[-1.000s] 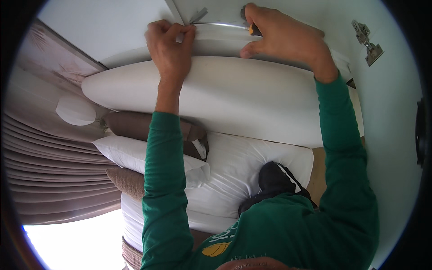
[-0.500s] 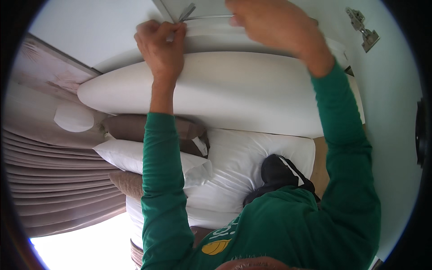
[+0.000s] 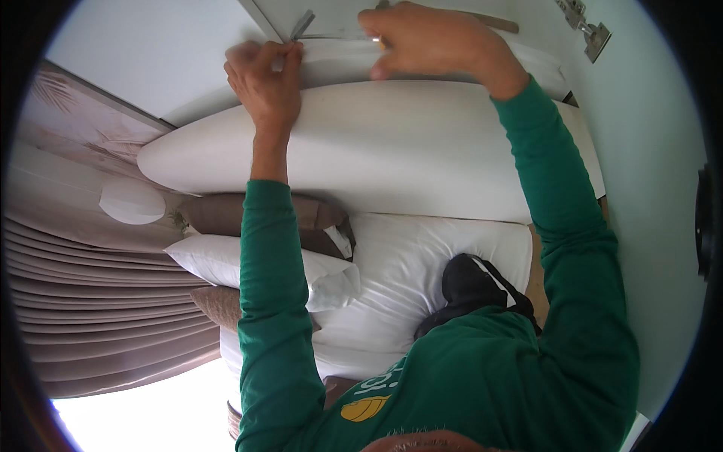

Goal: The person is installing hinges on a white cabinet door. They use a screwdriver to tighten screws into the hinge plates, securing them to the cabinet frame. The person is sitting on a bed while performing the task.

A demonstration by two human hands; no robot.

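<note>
My right hand is clamped on a screwdriver, its fingers curled over the handle while my thumb stands off below. Most of the handle is hidden by my hand; a bit of yellow shows at the front. The thin metal shaft points left, nearly level, and its far end lies beside a small grey metal bracket that tilts up and to the right.

My left hand is just beneath that bracket, thumb and forefinger tips brought together close to the shaft's end; I can't tell whether anything is pinched between them. The other fingers are bent toward the palm.

The bracket is near the edge of a smooth white panel at the upper left. A greyish-brown strip lies behind my right hand. Well apart to the right, a metal hinge is fixed on a pale door.

Below my hands runs a long, rounded white headboard, and nearer to me a bed with a white sheet. A brown pillow, a white pillow and a brown cushion lie at its left, close to a pleated curtain.
</note>
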